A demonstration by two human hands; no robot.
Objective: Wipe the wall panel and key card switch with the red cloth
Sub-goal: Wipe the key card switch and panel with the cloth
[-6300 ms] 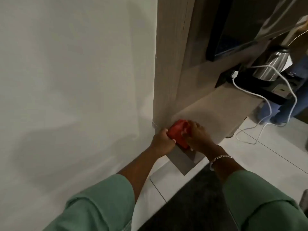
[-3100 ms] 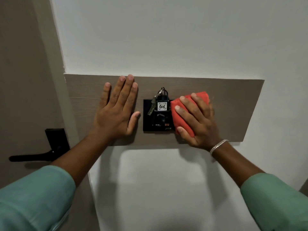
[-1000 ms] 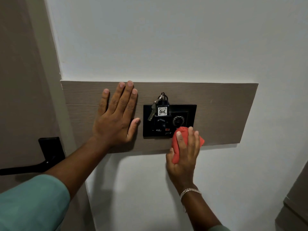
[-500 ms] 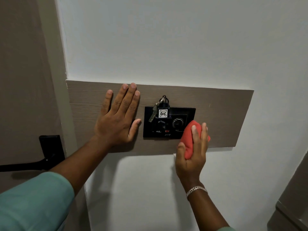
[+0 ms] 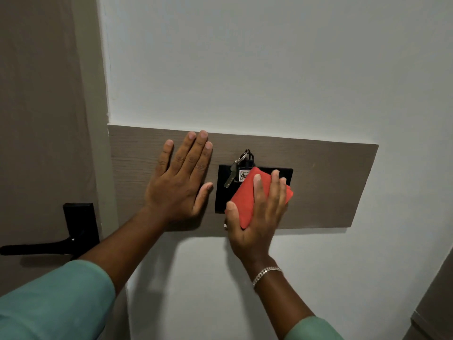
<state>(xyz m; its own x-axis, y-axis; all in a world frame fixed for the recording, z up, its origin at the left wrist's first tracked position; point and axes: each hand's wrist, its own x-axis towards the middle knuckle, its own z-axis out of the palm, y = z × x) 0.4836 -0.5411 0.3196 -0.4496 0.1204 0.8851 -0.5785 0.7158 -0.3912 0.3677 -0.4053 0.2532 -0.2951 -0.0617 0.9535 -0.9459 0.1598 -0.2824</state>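
A brown wood-grain wall panel [image 5: 331, 182] runs across the white wall. At its middle sits a black key card switch [image 5: 222, 190] with a key and numbered tag [image 5: 239, 168] hanging from its top. My right hand [image 5: 257, 217] presses a folded red cloth [image 5: 245, 200] flat over the right and lower part of the switch, which hides that part and half of the tag. My left hand [image 5: 181, 180] lies flat on the panel just left of the switch, fingers spread, holding nothing.
A brown door [image 5: 41, 119] with a black lever handle [image 5: 61, 239] stands at the left, next to the panel's left end. White wall [image 5: 245, 69] lies above and below the panel. A dark furniture edge [image 5: 436, 303] shows at the bottom right.
My right hand has carried the red cloth up and left, from the switch's lower right corner onto its face. My left hand has stayed flat on the panel.
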